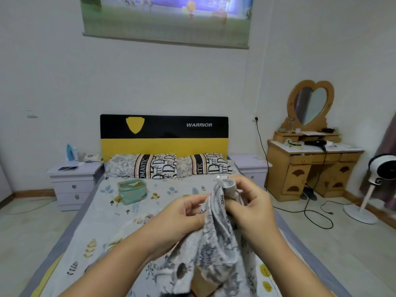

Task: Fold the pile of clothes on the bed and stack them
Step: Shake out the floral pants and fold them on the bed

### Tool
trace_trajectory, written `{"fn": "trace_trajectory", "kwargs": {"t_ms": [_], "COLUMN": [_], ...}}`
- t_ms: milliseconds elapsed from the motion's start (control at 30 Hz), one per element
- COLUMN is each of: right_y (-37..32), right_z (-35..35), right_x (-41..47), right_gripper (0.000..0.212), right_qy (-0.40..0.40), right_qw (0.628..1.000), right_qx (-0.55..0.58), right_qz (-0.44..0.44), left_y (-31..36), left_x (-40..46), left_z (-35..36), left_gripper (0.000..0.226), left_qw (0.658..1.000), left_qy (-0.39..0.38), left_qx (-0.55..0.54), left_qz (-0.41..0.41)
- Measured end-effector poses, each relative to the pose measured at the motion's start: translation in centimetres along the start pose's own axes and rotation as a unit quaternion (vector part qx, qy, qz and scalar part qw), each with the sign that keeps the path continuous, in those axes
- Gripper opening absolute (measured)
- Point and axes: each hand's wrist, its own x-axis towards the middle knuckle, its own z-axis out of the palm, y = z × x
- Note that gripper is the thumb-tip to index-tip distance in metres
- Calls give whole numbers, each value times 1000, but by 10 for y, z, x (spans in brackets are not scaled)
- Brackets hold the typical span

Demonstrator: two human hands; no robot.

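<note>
I hold a grey-white patterned garment [216, 239] up over the bed [102, 228]. My left hand [182, 217] pinches its upper left edge, fingers curled. My right hand [249, 202] grips the top hem, where a white label sticks up. The cloth hangs down between my forearms onto more patterned clothes [171, 273] lying at the near end of the bed. Part of that pile is hidden behind my arms.
A small green pouch [132, 191] sits on the leaf-print sheet near two pillows [169, 166]. Lilac nightstands [72, 179] flank the bed. A wooden dressing table [310, 168] and a white fan [379, 174] stand at the right, with cables across the floor.
</note>
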Motion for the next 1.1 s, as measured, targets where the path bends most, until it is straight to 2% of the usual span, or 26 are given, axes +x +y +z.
{"fn": "trace_trajectory", "kwargs": {"t_ms": [67,133,233,333,500,567,667,800,867,933,1000,1067,1100], "right_y": [0,1,8,20,34,38,41,47,51,54,57,59,59], "right_z": [0,-3,-11,-26,-54,-68,-87,-98,-103,-109,-118,-131,-136], "right_x": [0,0,-3,-7,-12,-11,-5,2,4,5,4,3,2], "right_gripper": [33,39,31,38,41,36,28,27,26,24,15,9,8], "right_qy": [33,67,106,134,181,228,264,271,279,291,309,318,307], "right_qw": [999,996,993,990,979,968,958,950,943,935,923,911,910], "right_qx": [-15,-44,-44,-1,-41,-55,-80,-124,-142,-161,-182,-204,-212], "right_qz": [-15,-31,-3,50,84,87,83,97,113,122,137,166,181], "left_y": [-1,-2,-4,-6,-14,-16,-15,-11,-8,-8,-12,-17,-22], "left_x": [1,1,1,2,4,3,0,0,3,7,5,-1,-4], "left_z": [5,8,6,-2,-26,-38,-52,-55,-51,-50,-60,-72,-79], "left_gripper": [27,27,13,22,10,7,8,17,15,13,26,8,17], "left_qw": [1000,1000,992,972,960,959,963,988,992,991,992,992,988], "left_qy": [-10,12,111,197,261,279,258,133,102,106,104,126,142], "left_qx": [-19,-21,62,129,92,26,-69,-60,-67,-72,-69,-14,48], "left_qz": [4,-7,-1,26,48,42,41,47,40,26,5,-15,-25]}}
